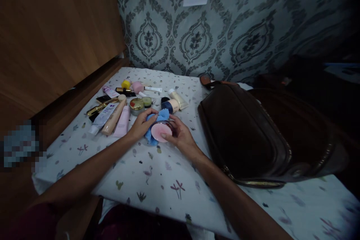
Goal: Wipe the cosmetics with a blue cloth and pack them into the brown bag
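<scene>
Right hand [180, 137] grips pink compact [161, 131] by right edge, fingers curled on rim. Left hand [142, 123] pinches blue cloth [157, 120] against compact's left side. Compact on tabletop [157, 180], just left of brown bag [242, 135]; tubes [112, 118] further left.

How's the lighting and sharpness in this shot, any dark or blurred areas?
Head view: dim overall, brightest on the tablecloth around both hands; the right side past the brown bag sinks into near-black; corners darken and the edges bend from wide-angle distortion; a pixelated patch sits at the left.
</scene>
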The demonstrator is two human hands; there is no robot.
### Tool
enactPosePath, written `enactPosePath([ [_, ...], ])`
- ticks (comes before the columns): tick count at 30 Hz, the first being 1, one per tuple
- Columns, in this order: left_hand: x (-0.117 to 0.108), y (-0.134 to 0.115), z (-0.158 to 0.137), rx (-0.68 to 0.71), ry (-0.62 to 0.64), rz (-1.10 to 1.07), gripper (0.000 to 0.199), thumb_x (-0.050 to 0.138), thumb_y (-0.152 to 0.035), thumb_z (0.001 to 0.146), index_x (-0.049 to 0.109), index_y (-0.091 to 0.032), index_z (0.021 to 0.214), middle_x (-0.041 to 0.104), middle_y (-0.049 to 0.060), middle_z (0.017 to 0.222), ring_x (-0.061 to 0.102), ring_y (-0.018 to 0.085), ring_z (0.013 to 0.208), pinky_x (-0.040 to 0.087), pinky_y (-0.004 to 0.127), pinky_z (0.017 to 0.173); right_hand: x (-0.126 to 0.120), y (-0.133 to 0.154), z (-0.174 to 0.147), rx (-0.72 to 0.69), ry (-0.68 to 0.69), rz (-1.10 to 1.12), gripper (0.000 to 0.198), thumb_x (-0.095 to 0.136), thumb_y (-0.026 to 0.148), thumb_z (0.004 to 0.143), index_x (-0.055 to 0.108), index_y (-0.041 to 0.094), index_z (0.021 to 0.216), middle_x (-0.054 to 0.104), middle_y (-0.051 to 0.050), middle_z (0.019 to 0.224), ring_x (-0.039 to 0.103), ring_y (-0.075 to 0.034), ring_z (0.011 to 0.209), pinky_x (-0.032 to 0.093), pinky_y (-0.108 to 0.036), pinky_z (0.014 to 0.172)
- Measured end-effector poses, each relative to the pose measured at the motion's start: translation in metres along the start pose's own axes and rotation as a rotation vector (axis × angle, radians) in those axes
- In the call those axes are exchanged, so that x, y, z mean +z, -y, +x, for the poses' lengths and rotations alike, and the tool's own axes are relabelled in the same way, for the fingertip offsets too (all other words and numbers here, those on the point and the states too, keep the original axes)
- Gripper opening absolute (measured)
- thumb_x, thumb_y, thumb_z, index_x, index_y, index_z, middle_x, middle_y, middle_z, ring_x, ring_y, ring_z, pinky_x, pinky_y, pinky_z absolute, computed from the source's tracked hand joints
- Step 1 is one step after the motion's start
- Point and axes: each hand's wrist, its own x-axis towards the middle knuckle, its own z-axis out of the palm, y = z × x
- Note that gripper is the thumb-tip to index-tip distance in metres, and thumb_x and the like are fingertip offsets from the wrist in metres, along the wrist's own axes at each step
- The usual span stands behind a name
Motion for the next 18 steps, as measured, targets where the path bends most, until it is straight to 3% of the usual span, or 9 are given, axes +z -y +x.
enactPosePath([
  [5, -0.001, 0.001, 0.000, 0.011, 0.016, 0.010, 0.031, 0.056, -0.043, 0.089, 0.060, -0.017, 0.105, 0.066, 0.003, 0.098, 0.061, 0.018, 0.089, 0.049, 0.029, 0.082, 0.000, -0.003, 0.002, 0.019, -0.013, 0.044, 0.063, 0.084, 0.037, 0.066, 0.056, 0.024, 0.120, 0.071, -0.005, 0.112, 0.067, -0.022, 0.103, 0.052, -0.039, 0.095],
  [11, 0.001, -0.009, -0.005, 0.165, 0.090, 0.149, 0.042, 0.050, -0.047, 0.095, 0.057, -0.023, 0.128, 0.059, 0.008, 0.127, 0.054, 0.024, 0.121, 0.040, 0.037, 0.108, -0.002, -0.001, 0.002, 0.013, -0.155, 0.059, 0.068, 0.087, 0.038, 0.061, 0.054, 0.024, 0.120, 0.072, -0.003, 0.105, 0.067, -0.021, 0.098, 0.053, -0.040, 0.094],
  [16, 0.007, -0.011, -0.016, 0.189, 0.228, 0.555, 0.090, 0.080, -0.058, 0.069, 0.041, -0.033, 0.146, 0.041, 0.012, 0.140, 0.043, 0.036, 0.129, 0.044, 0.051, 0.104, -0.003, 0.006, 0.001, 0.015, -0.279, 0.044, 0.066, 0.085, 0.044, 0.064, 0.056, 0.023, 0.120, 0.072, -0.003, 0.100, 0.066, -0.021, 0.093, 0.053, -0.040, 0.092],
  [18, 0.008, -0.009, -0.018, 0.178, 0.232, 0.616, 0.091, 0.078, -0.057, 0.071, 0.037, -0.034, 0.149, 0.040, 0.012, 0.139, 0.044, 0.036, 0.128, 0.047, 0.051, 0.100, -0.001, 0.008, 0.000, 0.017, -0.283, 0.043, 0.059, 0.082, 0.049, 0.068, 0.061, 0.022, 0.115, 0.072, -0.005, 0.103, 0.066, -0.022, 0.097, 0.052, -0.040, 0.093],
])
